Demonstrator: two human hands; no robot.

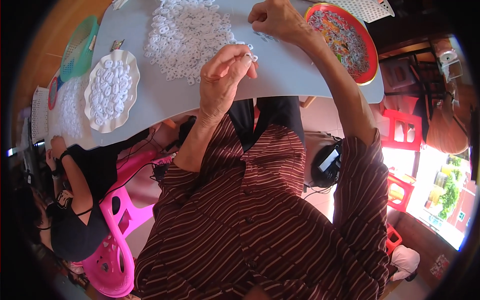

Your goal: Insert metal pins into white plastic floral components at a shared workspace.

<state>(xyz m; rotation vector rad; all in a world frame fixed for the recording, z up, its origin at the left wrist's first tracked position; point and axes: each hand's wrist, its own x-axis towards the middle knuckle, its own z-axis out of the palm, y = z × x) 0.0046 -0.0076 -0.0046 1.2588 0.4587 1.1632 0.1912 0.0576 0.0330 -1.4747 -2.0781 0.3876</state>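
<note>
My left hand [225,77] is raised over the near edge of the grey table [280,75]. Its thumb and fingertips pinch a small white plastic piece [253,57] with a hole in it. Farther off to the right, my right hand [277,21] is closed low over the tabletop; whatever its fingers hold is hidden. Small grey metal bits [265,36] lie just under that hand. A broad heap of small white pieces with holes [187,37] spreads beyond my left hand. Right of my right wrist, a red round tray [372,47] contains many thin metal bits.
On the left stands a white wavy-edged dish [131,95] of white pieces, beside another loose pile [71,107] and a green basket [80,45]. A white perforated basket [367,9] sits far right. Another person [80,215] works at left by a pink chair [127,212].
</note>
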